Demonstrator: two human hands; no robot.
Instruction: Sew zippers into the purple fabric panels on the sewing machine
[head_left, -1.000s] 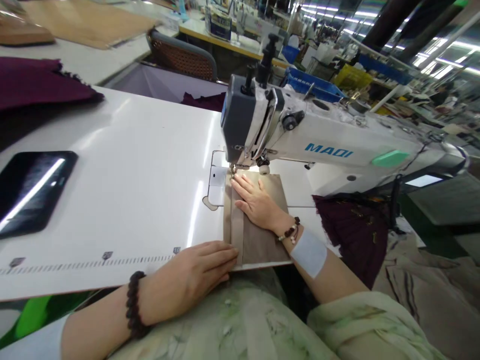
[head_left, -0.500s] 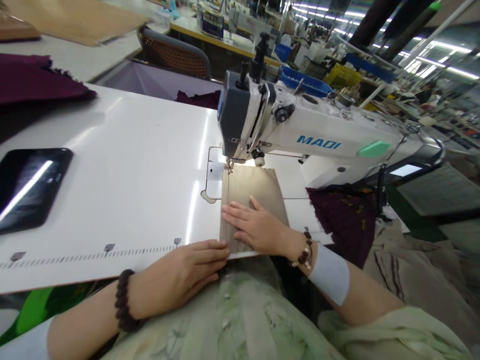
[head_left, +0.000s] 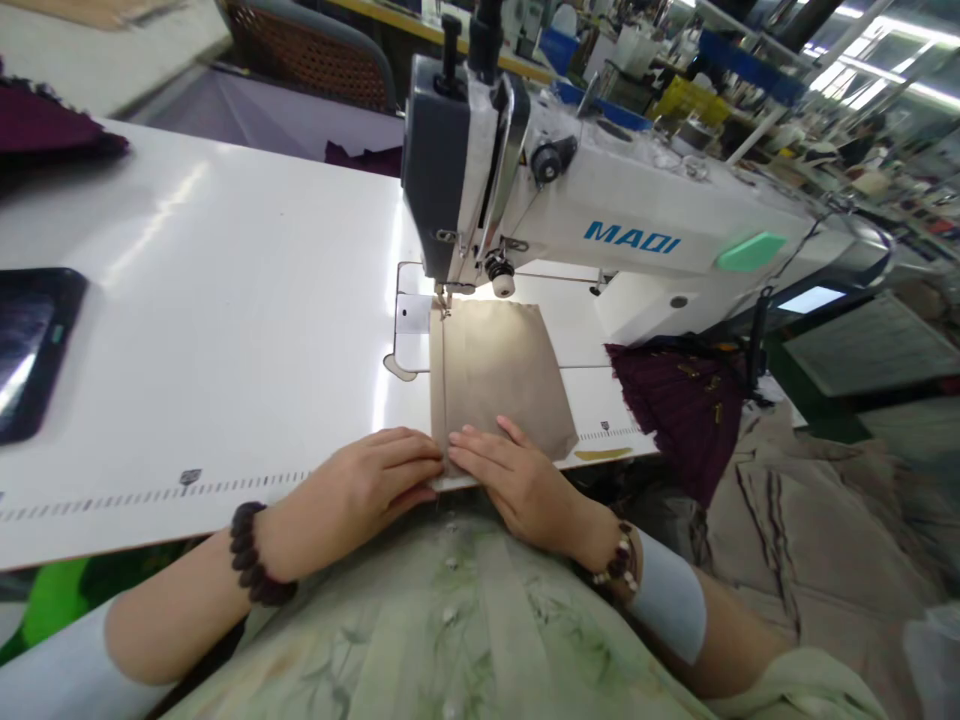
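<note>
Tan fabric panel (head_left: 506,365), beneath presser foot (head_left: 445,303); right hand (head_left: 529,485), fingers extended flat atop; left hand (head_left: 367,485), at near-left corner, grip unclear. Best guided flat, left edge straight.

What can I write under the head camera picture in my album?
Right hand on tan cloth, left hand at its edge, at a sewing machine.

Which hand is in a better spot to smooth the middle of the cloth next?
Probably the right hand: its fingers lie spread across the near part of the cloth. The left hand only reaches the near left corner.
</note>
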